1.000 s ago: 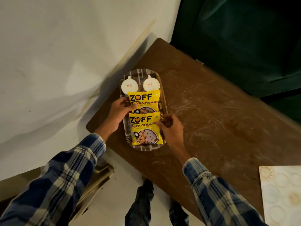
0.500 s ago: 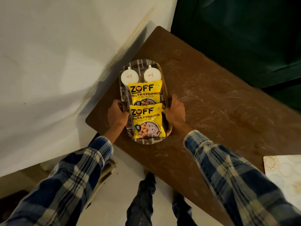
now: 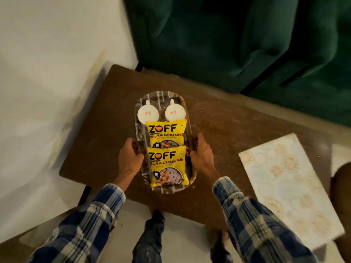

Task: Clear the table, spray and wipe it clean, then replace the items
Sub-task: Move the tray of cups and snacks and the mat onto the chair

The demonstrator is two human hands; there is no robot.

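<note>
Tray (image 3: pixel 163 190) of "ZOFF SOYA CHUNKS" packets (image 3: pixel 167 164), left hand (image 3: pixel 130 158) and right hand (image 3: pixel 202 154) fingers gripping its sides.

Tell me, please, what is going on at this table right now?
A person grips an oval tray by its long sides, the left hand on one rim and the right hand on the other. Two yellow soya-chunk packets and two white cups sit on it. Whether it rests on the brown table or is lifted cannot be told.
</note>
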